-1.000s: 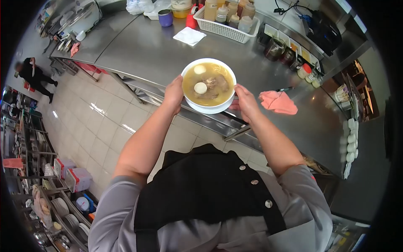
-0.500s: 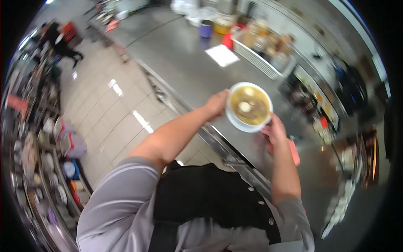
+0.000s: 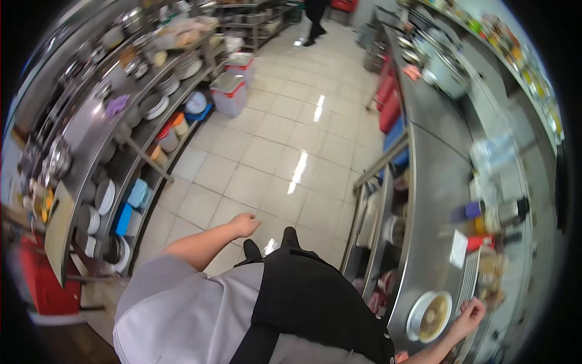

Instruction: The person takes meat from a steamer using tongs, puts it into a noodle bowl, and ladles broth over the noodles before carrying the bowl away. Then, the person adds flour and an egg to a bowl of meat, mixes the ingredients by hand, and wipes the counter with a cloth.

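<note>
A white bowl of yellowish soup with pale round pieces in it rests on the steel counter at the lower right. My right hand is just to the right of the bowl, apart from it, its fingers curled in with nothing visible in them. My left hand hangs over the tiled floor, far from the counter, its fingers loosely closed and holding nothing that I can see.
Beyond the bowl, a white card lies beside a white basket of bottles. A purple container stands farther along. Steel shelves with dishes line the left. A person in dark clothes is at the far end.
Both hands have let go of the bowl, which now sits on the counter. My left hand has swung away to the left. The view has turned left toward the aisle.
</note>
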`<state>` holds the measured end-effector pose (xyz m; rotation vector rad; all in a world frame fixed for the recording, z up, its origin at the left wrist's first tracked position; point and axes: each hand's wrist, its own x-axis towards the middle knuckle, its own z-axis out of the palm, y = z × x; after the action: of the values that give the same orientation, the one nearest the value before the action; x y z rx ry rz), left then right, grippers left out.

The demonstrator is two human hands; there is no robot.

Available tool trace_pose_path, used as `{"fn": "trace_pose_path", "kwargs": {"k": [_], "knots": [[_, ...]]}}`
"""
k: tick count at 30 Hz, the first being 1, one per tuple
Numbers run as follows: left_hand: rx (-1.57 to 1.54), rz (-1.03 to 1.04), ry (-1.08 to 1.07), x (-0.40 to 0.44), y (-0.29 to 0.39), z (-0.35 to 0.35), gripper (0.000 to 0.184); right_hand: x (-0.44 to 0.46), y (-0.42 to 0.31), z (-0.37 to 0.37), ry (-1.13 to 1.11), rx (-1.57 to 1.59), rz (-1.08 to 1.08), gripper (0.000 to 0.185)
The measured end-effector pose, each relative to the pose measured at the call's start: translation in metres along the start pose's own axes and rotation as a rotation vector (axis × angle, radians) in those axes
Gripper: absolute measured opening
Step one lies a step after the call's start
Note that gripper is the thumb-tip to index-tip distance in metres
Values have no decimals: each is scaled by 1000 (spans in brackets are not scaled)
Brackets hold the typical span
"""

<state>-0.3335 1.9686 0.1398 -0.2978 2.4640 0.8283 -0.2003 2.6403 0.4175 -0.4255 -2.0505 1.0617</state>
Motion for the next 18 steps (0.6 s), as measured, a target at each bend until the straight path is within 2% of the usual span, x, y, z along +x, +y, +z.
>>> {"fn": "trace_pose_path", "kwargs": {"k": [3,6,8,10,12,15,18], "knots": [[-55,-188,13,-30,-93,-11,57,9,-51,143,-288,51,-87,5],[-192,-371,-46,-45,-168,-10,58,-20,-105,287,-691,9,-107,5],[-184,-385,-25,-55,-210,-5,57,-47,-124,370,-896,-89,-113,9],[-198,-387,28,-61,-241,-13,55,-79,-150,440,-1040,-124,-327,12],[-237,-395,102,-74,-266,-26,51,-112,-169,502,-1230,-60,-234,12],[-439,-489,323,-96,-280,-60,47,-154,-211,575,-1485,-135,-317,11],[-600,-567,444,-106,-291,-82,44,-175,-214,657,-1630,-111,-419,12]]}}
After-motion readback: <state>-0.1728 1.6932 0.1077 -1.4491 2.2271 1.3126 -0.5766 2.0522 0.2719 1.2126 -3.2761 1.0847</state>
